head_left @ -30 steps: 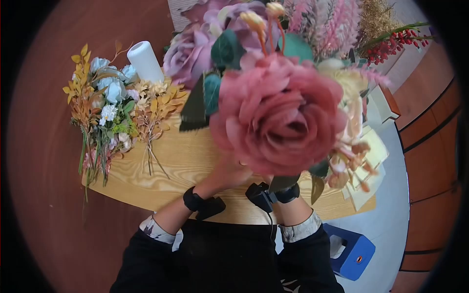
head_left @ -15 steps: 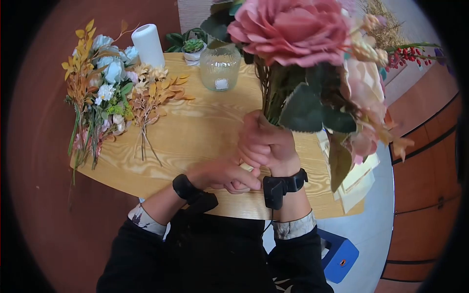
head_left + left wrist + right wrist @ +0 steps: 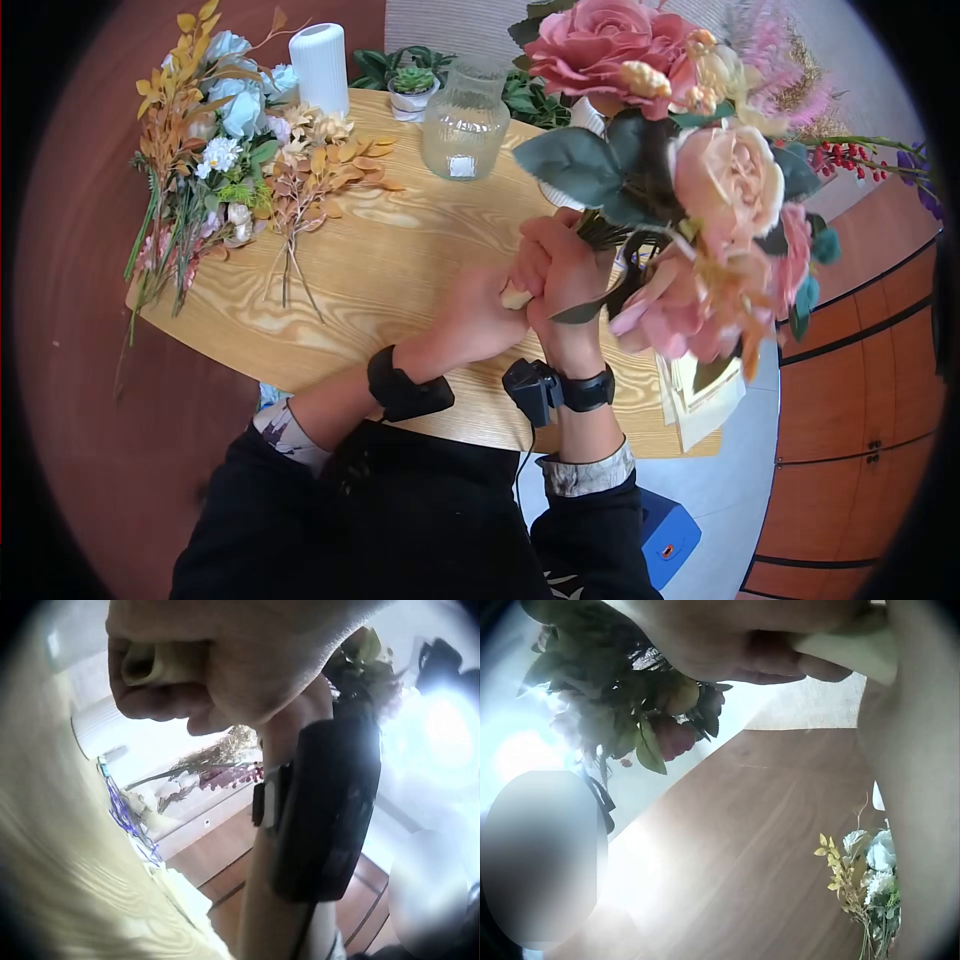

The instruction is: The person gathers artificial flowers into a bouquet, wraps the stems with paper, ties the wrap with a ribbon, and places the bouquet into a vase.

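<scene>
In the head view, the right hand [image 3: 563, 275] grips the stems of a large bouquet [image 3: 735, 180] of pink and peach roses with dark green leaves, leaning to the right. Against it, the left hand [image 3: 472, 318] curls round a small cream roll [image 3: 515, 296]. The left wrist view shows the roll [image 3: 161, 664] inside the curled fingers of the left hand [image 3: 225, 667]. Under the right hand [image 3: 757, 637] in the right wrist view, part of the cream piece [image 3: 855, 652] shows. The gripped part of the stems is mostly hidden.
A ribbed glass vase [image 3: 465, 130], a potted succulent [image 3: 412, 88] and a white vase [image 3: 320, 70] stand at the table's back. Blue and orange artificial flowers [image 3: 240, 110] lie left, cream papers [image 3: 700, 400] right. A blue box [image 3: 668, 540] is below the table's right side.
The bouquet has swung down and right, away from the camera, uncovering the glass vase and both hands. The left hand has moved up against the right hand.
</scene>
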Available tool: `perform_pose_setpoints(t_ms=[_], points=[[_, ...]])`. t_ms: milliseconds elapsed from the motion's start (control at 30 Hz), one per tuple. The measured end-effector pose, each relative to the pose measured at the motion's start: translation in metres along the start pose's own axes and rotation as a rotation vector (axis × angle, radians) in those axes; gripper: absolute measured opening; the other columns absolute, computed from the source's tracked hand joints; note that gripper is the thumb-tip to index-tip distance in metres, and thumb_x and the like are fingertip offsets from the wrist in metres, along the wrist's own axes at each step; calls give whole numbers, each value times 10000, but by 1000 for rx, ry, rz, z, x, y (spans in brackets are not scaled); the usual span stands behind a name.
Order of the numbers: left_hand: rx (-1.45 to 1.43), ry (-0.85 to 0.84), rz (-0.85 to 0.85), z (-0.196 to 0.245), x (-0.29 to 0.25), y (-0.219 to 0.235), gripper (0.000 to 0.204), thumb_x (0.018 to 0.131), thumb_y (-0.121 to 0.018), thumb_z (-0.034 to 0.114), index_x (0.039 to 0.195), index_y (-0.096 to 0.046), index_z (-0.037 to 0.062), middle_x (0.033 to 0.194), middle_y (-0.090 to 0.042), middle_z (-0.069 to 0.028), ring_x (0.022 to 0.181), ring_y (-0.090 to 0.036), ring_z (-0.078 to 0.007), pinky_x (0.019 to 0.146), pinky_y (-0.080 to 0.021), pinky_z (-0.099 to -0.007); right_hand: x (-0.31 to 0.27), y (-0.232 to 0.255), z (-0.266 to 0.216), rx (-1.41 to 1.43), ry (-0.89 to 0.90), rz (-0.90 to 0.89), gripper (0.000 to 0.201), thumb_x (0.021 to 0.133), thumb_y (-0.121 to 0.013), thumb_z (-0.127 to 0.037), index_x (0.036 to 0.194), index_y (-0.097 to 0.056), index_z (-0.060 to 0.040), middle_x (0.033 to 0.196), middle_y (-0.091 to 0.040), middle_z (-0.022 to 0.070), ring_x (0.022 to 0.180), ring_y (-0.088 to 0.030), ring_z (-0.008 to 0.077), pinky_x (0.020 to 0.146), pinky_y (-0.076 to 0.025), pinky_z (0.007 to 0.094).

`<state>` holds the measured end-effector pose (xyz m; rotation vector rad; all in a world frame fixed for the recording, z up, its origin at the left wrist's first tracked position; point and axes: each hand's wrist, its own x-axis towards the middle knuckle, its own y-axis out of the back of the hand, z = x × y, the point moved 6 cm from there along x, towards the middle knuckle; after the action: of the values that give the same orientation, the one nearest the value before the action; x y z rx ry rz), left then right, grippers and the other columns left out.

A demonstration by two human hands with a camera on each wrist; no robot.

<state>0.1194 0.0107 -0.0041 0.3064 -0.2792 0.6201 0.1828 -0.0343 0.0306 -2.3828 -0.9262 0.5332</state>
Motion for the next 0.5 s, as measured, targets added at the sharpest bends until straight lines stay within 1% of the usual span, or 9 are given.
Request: perform_pose_setpoints(t_ms=[33, 67, 100, 133, 200, 267, 333, 367, 500], points=[[46, 18, -53, 5, 1, 1, 194, 669, -644, 103, 802, -570, -18, 686, -581, -196, 682, -610, -332, 585, -437, -349, -4, -10, -6, -29, 1, -24, 220, 760, -519, 31, 621, -400, -92, 439, -287, -22, 333, -253, 89, 356, -228, 256], [44, 17, -53, 5, 1, 2, 194, 669, -644, 103, 802, -570, -18, 686, -581, -196, 682, -610, -332, 585, -437, -349, -5, -14, -8, -57, 2, -48, 227, 759, -520, 34, 612, -401, -92, 433, -287, -21, 328, -255, 91, 353, -230, 257], [48, 55, -65, 2, -1, 2, 186, 675, -645, 108, 789, -571, -20, 677, -580, -198, 670, -615, -316, 577, -436, -346, 2, -15, -6, -41, -18, -207, 237, 765, -525, 25, 600, -401, -92, 430, -301, -17, 322, -258, 95, 349, -227, 258], [53, 92, -75, 0, -2, 2, 180, 680, -645, 113, 776, -572, -21, 667, -579, -200, 658, -620, -300, 570, -434, -343, 4, -12, -7, -42, -18, -207, 237, 765, -525, 25, 600, -401, -92, 430, -301, -17, 322, -258, 95, 349, -227, 258], [55, 93, -39, -1, -6, 2, 173, 686, -638, 109, 773, -576, -27, 658, -575, -208, 651, -613, -320, 564, -438, -352, 3, -19, -6, -69, -49, -343, 244, 765, -530, 20, 594, -395, -91, 432, -314, -14, 318, -259, 97, 351, -221, 259], [59, 97, 31, -1, -9, 4, 160, 697, -624, 100, 767, -584, -37, 639, -567, -223, 636, -599, -360, 551, -446, -369, 0, -26, -5, -74, -44, -376, 255, 760, -528, 27, 587, -381, -90, 433, -307, -17, 321, -258, 91, 351, -205, 258], [73, 54, 89, 8, -9, 7, 163, 693, -623, 100, 775, -585, -36, 642, -567, -228, 639, -592, -372, 551, -449, -384, -5, -27, -11, -163, 79, -221, 265, 750, -529, 40, 586, -368, -92, 433, -296, -20, 324, -247, 83, 353, -199, 256], [87, 11, 144, 13, -9, 9, 166, 689, -621, 99, 782, -586, -34, 645, -567, -233, 642, -585, -385, 551, -451, -400, -6, -27, -9, -165, 79, -223, 265, 750, -529, 40, 586, -368, -92, 433, -296, -20, 324, -247, 83, 353, -199, 256], [246, 40, 204, -21, -3, -1, 213, 681, -632, 147, 817, -591, -11, 647, -559, -236, 665, -573, -402, 573, -456, -425, -6, -10, -3, -223, 145, -54, 199, 782, -533, -14, 648, -401, -78, 483, -308, -21, 386, -286, 83, 388, -243, 245]])
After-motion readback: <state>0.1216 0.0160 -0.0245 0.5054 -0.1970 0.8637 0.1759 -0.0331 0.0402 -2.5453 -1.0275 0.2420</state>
